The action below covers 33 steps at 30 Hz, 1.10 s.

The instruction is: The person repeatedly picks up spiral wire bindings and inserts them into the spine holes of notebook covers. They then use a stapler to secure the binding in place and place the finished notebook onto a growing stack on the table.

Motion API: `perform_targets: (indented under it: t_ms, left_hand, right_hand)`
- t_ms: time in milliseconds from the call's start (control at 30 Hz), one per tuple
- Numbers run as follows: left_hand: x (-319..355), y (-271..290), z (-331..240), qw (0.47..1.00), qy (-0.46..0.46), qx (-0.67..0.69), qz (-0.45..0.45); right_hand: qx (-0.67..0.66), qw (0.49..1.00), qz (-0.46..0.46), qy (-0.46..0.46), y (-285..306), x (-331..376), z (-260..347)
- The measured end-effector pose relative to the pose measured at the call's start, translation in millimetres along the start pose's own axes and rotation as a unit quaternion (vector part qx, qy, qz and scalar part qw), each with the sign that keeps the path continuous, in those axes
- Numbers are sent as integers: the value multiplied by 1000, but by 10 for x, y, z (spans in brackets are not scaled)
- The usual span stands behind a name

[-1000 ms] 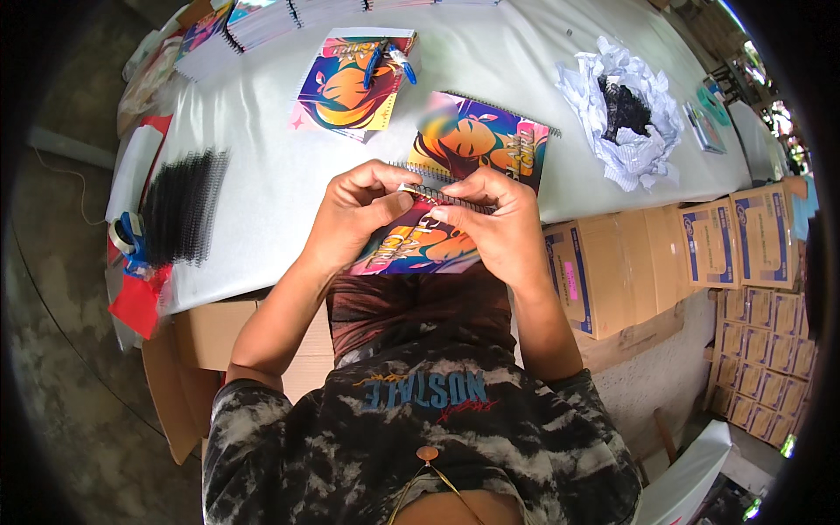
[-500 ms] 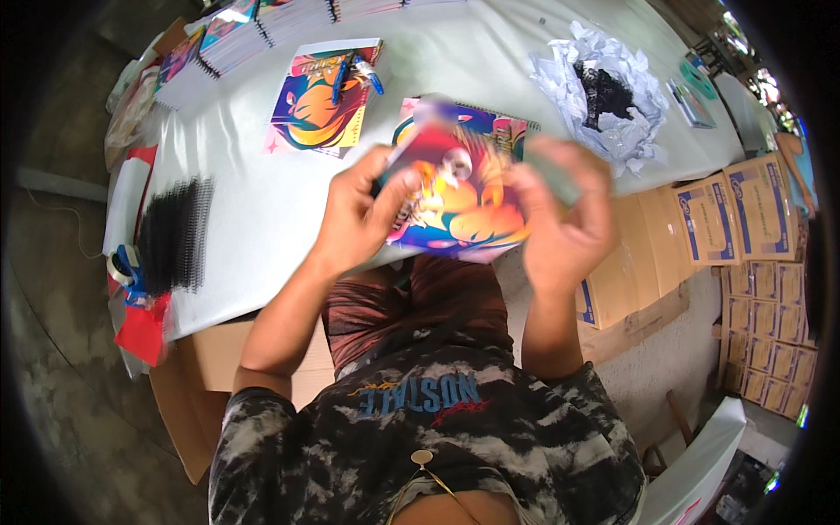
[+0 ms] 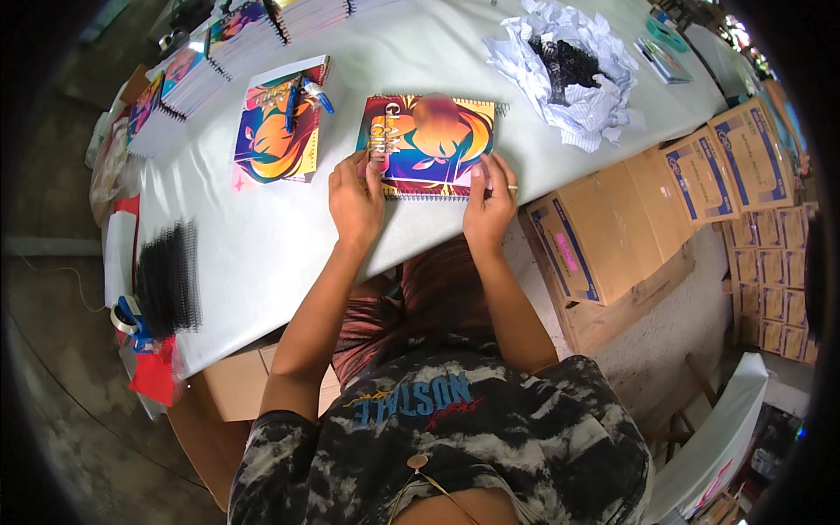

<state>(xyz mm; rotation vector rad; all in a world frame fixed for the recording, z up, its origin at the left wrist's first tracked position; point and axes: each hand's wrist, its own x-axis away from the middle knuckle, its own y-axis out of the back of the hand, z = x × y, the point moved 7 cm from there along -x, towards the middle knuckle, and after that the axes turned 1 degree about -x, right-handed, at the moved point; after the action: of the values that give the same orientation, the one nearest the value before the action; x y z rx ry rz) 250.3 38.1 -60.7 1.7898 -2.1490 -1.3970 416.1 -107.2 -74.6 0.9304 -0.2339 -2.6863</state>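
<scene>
A spiral notebook (image 3: 429, 144) with a brightly coloured illustrated cover lies on the white-covered table in front of me. Black coil loops show along its near edge and at its far right corner, and it seems to rest on a similar one. My left hand (image 3: 357, 199) grips its near left corner, the thumb on the cover. At the near right corner, my right hand (image 3: 490, 203) holds the edge between thumb and fingers. Left of these sits another illustrated notebook (image 3: 271, 144), carrying two blue pen-like tools (image 3: 302, 103).
Stacks of spiral notebooks (image 3: 229, 33) line the far left edge. Crumpled white paper (image 3: 604, 109) cradles a tangled black bundle (image 3: 569, 70) at far right. Black coils (image 3: 171, 276) and a blue tape dispenser (image 3: 129, 317) occupy the left side. Cardboard boxes (image 3: 612, 232) stand right of the table.
The notebook in my hands has come down from the air onto the one on the table, and both hands have lowered with it. My view has shifted slightly.
</scene>
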Motion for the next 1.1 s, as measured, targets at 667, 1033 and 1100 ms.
perform_targets:
  t_ms: [667,1033,1100]
  left_hand:
    - [-60,-77,-85,989,4,65,136]
    - [-241,535,-512,985,-117,-101,70]
    - [-422,879,-376,979,-134,-147,51]
  right_hand:
    - [62,995,69,-45,-40,-170,-113]
    - [63,997,45,-3,-101,-244,-135]
    - [54,998,38,5,-74,-243,-82]
